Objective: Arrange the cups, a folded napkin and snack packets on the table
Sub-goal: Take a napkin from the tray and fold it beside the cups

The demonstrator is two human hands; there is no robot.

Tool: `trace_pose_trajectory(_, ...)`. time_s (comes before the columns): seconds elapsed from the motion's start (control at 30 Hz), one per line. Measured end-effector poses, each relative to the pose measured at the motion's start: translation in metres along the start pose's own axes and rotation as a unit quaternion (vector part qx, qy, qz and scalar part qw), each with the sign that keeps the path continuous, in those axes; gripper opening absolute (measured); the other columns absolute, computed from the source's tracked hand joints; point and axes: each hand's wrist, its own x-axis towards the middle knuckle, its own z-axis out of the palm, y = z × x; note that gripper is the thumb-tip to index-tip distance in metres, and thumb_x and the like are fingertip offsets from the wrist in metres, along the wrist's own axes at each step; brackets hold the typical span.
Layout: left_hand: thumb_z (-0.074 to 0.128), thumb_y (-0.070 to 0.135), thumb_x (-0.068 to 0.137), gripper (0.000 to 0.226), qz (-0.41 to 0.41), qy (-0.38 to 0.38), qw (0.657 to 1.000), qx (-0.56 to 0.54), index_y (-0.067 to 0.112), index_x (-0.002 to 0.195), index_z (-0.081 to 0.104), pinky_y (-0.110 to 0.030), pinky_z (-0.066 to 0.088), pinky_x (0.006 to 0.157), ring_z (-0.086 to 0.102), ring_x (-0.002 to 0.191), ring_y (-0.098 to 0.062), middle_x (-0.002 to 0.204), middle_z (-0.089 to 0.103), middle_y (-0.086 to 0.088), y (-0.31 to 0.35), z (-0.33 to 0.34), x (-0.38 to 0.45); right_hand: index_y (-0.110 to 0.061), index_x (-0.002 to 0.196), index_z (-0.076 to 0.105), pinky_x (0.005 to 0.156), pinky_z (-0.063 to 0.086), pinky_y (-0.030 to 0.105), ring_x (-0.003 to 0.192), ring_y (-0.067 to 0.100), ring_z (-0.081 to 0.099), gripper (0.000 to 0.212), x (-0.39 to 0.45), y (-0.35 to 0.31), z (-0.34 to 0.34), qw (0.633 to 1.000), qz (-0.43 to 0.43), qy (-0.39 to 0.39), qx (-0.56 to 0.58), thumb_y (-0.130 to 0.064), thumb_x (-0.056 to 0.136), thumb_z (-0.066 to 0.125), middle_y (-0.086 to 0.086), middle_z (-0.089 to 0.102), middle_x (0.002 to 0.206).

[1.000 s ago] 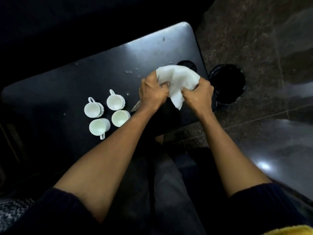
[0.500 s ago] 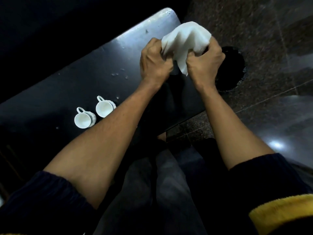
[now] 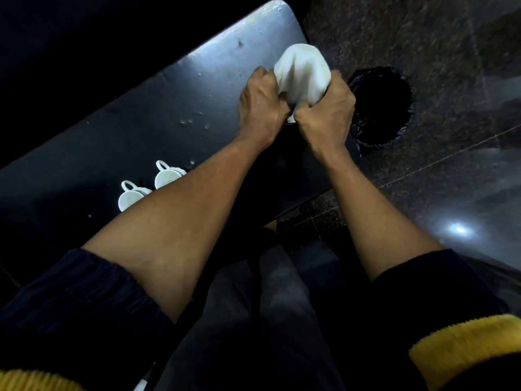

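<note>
Step in hand, by my reading: folding the napkin. The white soft cloth napkin [image 3: 301, 73] is bunched into a rounded bundle and held up over the far right corner of the glossy black rectangular table [image 3: 158, 108], not lying on it. Left hand [image 3: 260, 108] is clenched on the napkin's left side; right hand [image 3: 327, 114] is clenched on its lower right side. Knuckles of the two hands nearly meet beneath the bundle. No clean fold edge visible; cloth looks crumpled rather than flat.

Two small white handled ceramic cups [image 3: 152, 184] stand near the table's near edge, left of the left forearm, just beside one another, handles pointing toward the far edge. The forearm covers part of each; whether more cups sit behind the arm I cannot tell. No snack packets in view.

Next move, judged: spread or flatten the cloth, bring edges together into a neat fold, then lay it on a bare part of the table near the cups. Needs both hands to shift from clenching to pinching at corners.

Surface: tabletop reflective, with scattered pale specks or droplets around its middle. Room: dim; dark speckled polished stone floor [image 3: 423, 32] to the right, a round black bin lined with a bag [image 3: 380, 105] just off the table's right edge.
</note>
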Motion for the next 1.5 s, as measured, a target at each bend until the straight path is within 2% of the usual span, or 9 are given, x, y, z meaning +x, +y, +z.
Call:
trace_pose_trajectory(0.27, 0.064, 0.034, 0.072, 0.046, 0.002, 0.007, 0.999, -0.035, 0.013, 0.110, 0.051, -0.030, 0.036, 0.073, 0.056, 0.099, -0.024, 0.108, 0.058, -0.003, -0.015, 0.002, -0.008, -0.005, 0.111, 0.058, 0.085, 0.048, 0.039, 0.104, 0.033, 0.063, 0.044, 0.001, 0.008, 0.007, 0.998, 0.000, -0.049, -0.028, -0.031, 0.076, 0.068, 0.013, 0.066, 0.111)
trace_pose_trajectory(0.43, 0.062, 0.022, 0.081, 0.020, 0.056, 0.050, 0.997, -0.033, 0.008, 0.096, 0.060, -0.033, 0.039, 0.067, 0.058, 0.088, -0.026, 0.095, 0.062, -0.006, -0.021, -0.004, -0.008, -0.003, 0.100, 0.059, 0.079, 0.048, 0.040, 0.088, 0.029, 0.063, 0.032, 0.003, 0.008, 0.000, 0.999, -0.038, 0.023, 0.023, -0.026, 0.078, 0.065, 0.011, 0.067, 0.095)
trace_pose_trajectory(0.6, 0.062, 0.018, 0.079, 0.014, 0.023, 0.007, 0.999, -0.022, 0.011, 0.092, 0.061, -0.031, 0.036, 0.066, 0.059, 0.089, -0.025, 0.095, 0.065, -0.004, -0.018, 0.000, -0.012, -0.005, 0.096, 0.060, 0.081, 0.048, 0.044, 0.087, 0.032, 0.064, 0.023, 0.002, 0.011, 0.006, 0.999, -0.001, -0.045, -0.004, -0.021, 0.079, 0.060, 0.012, 0.068, 0.094)
trace_pose_trajectory(0.8, 0.073, 0.032, 0.071, 0.071, -0.029, -0.035, 0.993, -0.109, 0.016, 0.133, 0.043, -0.034, 0.047, 0.086, 0.053, 0.117, -0.021, 0.128, 0.048, -0.002, -0.022, 0.004, -0.017, -0.006, 0.123, 0.052, 0.093, 0.050, 0.040, 0.109, 0.024, 0.057, 0.060, -0.001, 0.027, 0.009, 0.996, -0.012, -0.036, 0.077, -0.029, 0.071, 0.069, 0.010, 0.056, 0.119)
trace_pose_trajectory(0.93, 0.075, 0.017, 0.065, 0.103, -0.116, -0.142, 0.958, -0.220, 0.016, 0.154, 0.024, -0.040, 0.046, 0.110, 0.050, 0.134, -0.024, 0.148, 0.046, -0.009, -0.029, 0.008, -0.019, -0.014, 0.147, 0.035, 0.105, 0.049, 0.035, 0.122, 0.015, 0.058, 0.088, 0.004, 0.042, 0.013, 0.970, 0.052, -0.156, 0.178, -0.027, 0.069, 0.073, 0.005, 0.053, 0.139)
trace_pose_trajectory(1.07, 0.068, 0.015, 0.059, 0.080, -0.152, -0.150, 0.938, -0.275, 0.014, 0.137, 0.052, -0.042, 0.054, 0.102, 0.067, 0.116, -0.020, 0.126, 0.068, -0.007, -0.032, 0.013, -0.027, -0.037, 0.132, 0.053, 0.095, 0.054, 0.026, 0.111, -0.001, 0.063, 0.075, 0.002, 0.043, 0.017, 0.971, 0.028, -0.197, 0.130, -0.040, 0.059, 0.069, -0.016, 0.065, 0.123)
trace_pose_trajectory(1.2, 0.071, 0.005, 0.065, 0.066, -0.163, -0.139, 0.938, -0.273, 0.014, 0.130, 0.061, -0.039, 0.056, 0.100, 0.069, 0.113, -0.016, 0.119, 0.072, -0.003, -0.037, 0.008, -0.036, -0.027, 0.130, 0.062, 0.093, 0.054, 0.031, 0.113, 0.017, 0.065, 0.069, -0.006, 0.045, 0.024, 0.973, -0.010, -0.220, 0.068, -0.030, 0.064, 0.079, -0.001, 0.068, 0.118)
trace_pose_trajectory(1.33, 0.068, 0.014, 0.061, 0.064, -0.181, -0.119, 0.944, -0.250, 0.016, 0.126, 0.066, -0.019, 0.055, 0.091, 0.070, 0.106, -0.010, 0.112, 0.074, 0.001, -0.054, -0.010, -0.059, -0.021, 0.127, 0.062, 0.081, 0.038, 0.018, 0.109, 0.029, 0.061, 0.072, -0.034, 0.043, 0.038, 0.967, -0.056, -0.247, 0.033, -0.038, 0.058, 0.074, 0.009, 0.064, 0.115)
trace_pose_trajectory(1.5, 0.070, 0.003, 0.066, 0.063, -0.208, -0.093, 0.947, -0.228, 0.020, 0.126, 0.064, -0.031, 0.056, 0.097, 0.069, 0.108, -0.010, 0.114, 0.074, 0.003, -0.087, -0.031, -0.090, -0.033, 0.128, 0.058, 0.083, 0.046, 0.027, 0.103, 0.022, 0.059, 0.067, -0.070, 0.032, 0.065, 0.960, -0.070, -0.267, 0.037, -0.039, 0.064, 0.079, 0.006, 0.061, 0.115)
